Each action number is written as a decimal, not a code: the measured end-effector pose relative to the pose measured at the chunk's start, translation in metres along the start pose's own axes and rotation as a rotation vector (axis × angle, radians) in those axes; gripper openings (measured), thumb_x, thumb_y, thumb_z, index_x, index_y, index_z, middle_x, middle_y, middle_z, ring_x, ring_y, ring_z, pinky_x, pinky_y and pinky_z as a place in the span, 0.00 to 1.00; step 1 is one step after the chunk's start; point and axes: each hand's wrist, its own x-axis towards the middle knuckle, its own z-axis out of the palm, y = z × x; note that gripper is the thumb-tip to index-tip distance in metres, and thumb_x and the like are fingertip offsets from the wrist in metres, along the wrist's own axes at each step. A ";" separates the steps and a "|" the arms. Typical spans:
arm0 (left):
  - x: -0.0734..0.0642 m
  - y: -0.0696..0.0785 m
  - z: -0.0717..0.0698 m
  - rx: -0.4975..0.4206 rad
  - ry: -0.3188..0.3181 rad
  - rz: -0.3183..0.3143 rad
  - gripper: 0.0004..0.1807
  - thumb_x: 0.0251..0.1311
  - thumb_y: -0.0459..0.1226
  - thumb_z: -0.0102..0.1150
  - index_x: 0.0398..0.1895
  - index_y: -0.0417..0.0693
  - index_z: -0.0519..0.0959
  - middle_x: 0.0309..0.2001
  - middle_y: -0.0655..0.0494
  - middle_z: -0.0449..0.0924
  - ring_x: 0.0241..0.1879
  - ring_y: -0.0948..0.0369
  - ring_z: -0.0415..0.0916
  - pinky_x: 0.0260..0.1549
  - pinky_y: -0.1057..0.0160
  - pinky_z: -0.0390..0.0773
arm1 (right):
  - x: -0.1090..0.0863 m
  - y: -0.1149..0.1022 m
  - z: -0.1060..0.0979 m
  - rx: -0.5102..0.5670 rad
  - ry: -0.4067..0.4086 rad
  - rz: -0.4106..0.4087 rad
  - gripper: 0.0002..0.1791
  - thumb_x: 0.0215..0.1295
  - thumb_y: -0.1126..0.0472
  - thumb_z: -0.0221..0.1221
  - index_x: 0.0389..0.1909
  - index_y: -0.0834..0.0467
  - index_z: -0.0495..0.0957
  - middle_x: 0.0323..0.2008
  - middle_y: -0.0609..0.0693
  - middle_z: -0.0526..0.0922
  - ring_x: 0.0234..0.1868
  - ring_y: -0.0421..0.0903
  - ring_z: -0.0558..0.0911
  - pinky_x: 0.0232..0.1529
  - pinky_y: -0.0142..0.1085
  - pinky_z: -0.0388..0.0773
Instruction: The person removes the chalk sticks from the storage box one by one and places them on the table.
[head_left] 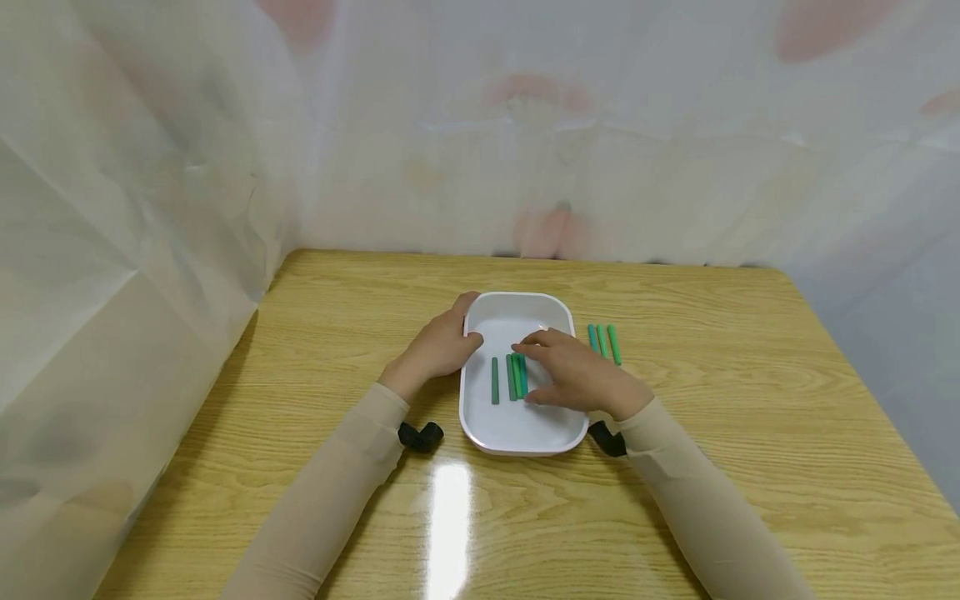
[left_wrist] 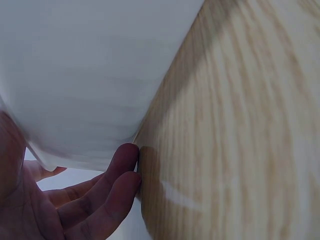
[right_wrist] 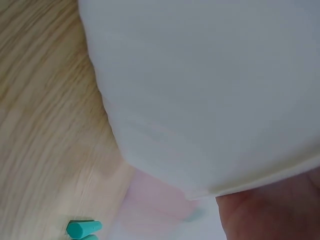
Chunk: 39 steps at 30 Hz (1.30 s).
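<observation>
Wood-grain table (head_left: 337,333): white tray (head_left: 517,429), three green-to-teal sticks (head_left: 602,342) beside.

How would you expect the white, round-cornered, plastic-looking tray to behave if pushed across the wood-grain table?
The tray would probably slide rather than tip, being broad and low on the table. It looks stiff: its walls hold their shape with the left hand gripping it. The slim greenish sticks inside look loose, so might shift or roll.

My sleeves (head_left: 330,483) were matt cloth, the tray (head_left: 525,429) smooth, glossy plastic, the sticks (head_left: 495,382) smooth and matt; the table (head_left: 337,333) shone, wood-grained, and the sheet (head_left: 420,167) looked creased, whether paper or plastic unclear.
</observation>
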 end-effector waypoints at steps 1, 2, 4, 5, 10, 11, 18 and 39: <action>0.000 0.000 0.000 0.000 0.001 0.001 0.41 0.70 0.44 0.51 0.84 0.60 0.49 0.73 0.48 0.71 0.58 0.51 0.80 0.56 0.47 0.82 | 0.000 0.000 0.000 -0.001 -0.001 0.002 0.41 0.58 0.51 0.75 0.70 0.62 0.73 0.65 0.58 0.77 0.66 0.56 0.76 0.69 0.50 0.73; 0.000 0.000 0.000 -0.001 0.002 0.003 0.41 0.70 0.44 0.51 0.84 0.60 0.49 0.73 0.48 0.71 0.58 0.51 0.80 0.56 0.47 0.82 | 0.000 -0.001 0.000 -0.003 -0.003 0.004 0.41 0.58 0.51 0.75 0.71 0.62 0.73 0.65 0.58 0.77 0.66 0.56 0.76 0.69 0.50 0.72; 0.000 0.000 0.000 -0.003 0.002 0.004 0.40 0.71 0.44 0.51 0.84 0.60 0.49 0.73 0.48 0.70 0.59 0.51 0.79 0.57 0.47 0.82 | 0.000 -0.002 0.000 -0.009 -0.005 0.009 0.41 0.58 0.50 0.75 0.71 0.62 0.73 0.65 0.59 0.77 0.66 0.56 0.76 0.69 0.50 0.72; 0.000 0.000 0.000 -0.004 0.001 0.004 0.40 0.71 0.44 0.51 0.84 0.60 0.49 0.73 0.48 0.70 0.59 0.51 0.79 0.57 0.47 0.82 | 0.000 -0.002 0.000 -0.014 -0.006 0.011 0.41 0.59 0.50 0.75 0.71 0.62 0.73 0.65 0.59 0.77 0.67 0.56 0.75 0.70 0.50 0.72; -0.001 0.001 0.000 -0.011 -0.007 -0.002 0.41 0.71 0.44 0.51 0.84 0.61 0.48 0.73 0.47 0.70 0.57 0.51 0.80 0.56 0.47 0.83 | 0.001 -0.002 0.003 -0.041 -0.002 0.023 0.42 0.58 0.49 0.75 0.70 0.62 0.74 0.65 0.59 0.78 0.67 0.57 0.75 0.70 0.51 0.71; -0.001 0.001 -0.001 -0.014 -0.009 -0.003 0.41 0.71 0.44 0.51 0.84 0.60 0.48 0.74 0.47 0.70 0.57 0.51 0.80 0.56 0.47 0.83 | 0.001 -0.002 0.004 -0.049 -0.002 0.026 0.42 0.58 0.49 0.75 0.70 0.62 0.74 0.65 0.59 0.78 0.67 0.58 0.75 0.70 0.51 0.71; -0.001 -0.001 0.001 -0.015 -0.010 0.001 0.41 0.71 0.44 0.51 0.84 0.60 0.48 0.72 0.46 0.71 0.55 0.51 0.82 0.52 0.49 0.84 | 0.003 -0.004 0.007 -0.082 -0.008 0.050 0.41 0.57 0.48 0.75 0.69 0.60 0.75 0.65 0.58 0.79 0.68 0.58 0.75 0.73 0.52 0.68; -0.002 -0.001 0.000 -0.031 0.002 0.008 0.41 0.69 0.43 0.50 0.84 0.60 0.49 0.73 0.48 0.70 0.57 0.51 0.80 0.55 0.48 0.83 | 0.006 -0.007 0.011 -0.139 -0.024 0.093 0.40 0.56 0.46 0.76 0.68 0.59 0.76 0.63 0.56 0.82 0.70 0.58 0.75 0.79 0.55 0.56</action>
